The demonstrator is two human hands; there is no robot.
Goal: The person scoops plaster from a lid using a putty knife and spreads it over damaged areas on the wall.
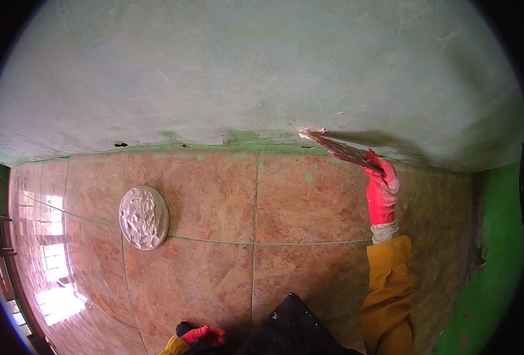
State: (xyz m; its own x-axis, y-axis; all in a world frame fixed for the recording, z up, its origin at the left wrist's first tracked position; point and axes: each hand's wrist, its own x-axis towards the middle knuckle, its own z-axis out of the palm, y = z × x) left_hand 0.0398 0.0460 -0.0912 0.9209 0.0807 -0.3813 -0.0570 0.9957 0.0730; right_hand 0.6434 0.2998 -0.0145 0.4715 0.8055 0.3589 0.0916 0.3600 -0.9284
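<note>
My right hand (382, 188), in a red glove with a whitish cuff, is closed around a putty knife (351, 152). The blade is smeared and points left toward the foot of the wall (226, 77), carrying a lump of white putty (314, 130) at its far end. Whether that lump touches the wall, I cannot tell. Low in the picture, my left hand (206, 335), also red-gloved, is beside my dark-clothed leg (291, 325); its fingers are loosely bent with a gap between them, and nothing shows in them. A round container (144, 218) heaped with white putty sits on the floor, left of centre.
Brown floor tiles (309, 207) meet the pale green wall along a chipped, stained edge. A dark hole (120, 144) marks the wall base at left. A bright green wall (498, 248) closes off the right side. Window light reflects off the tiles at far left.
</note>
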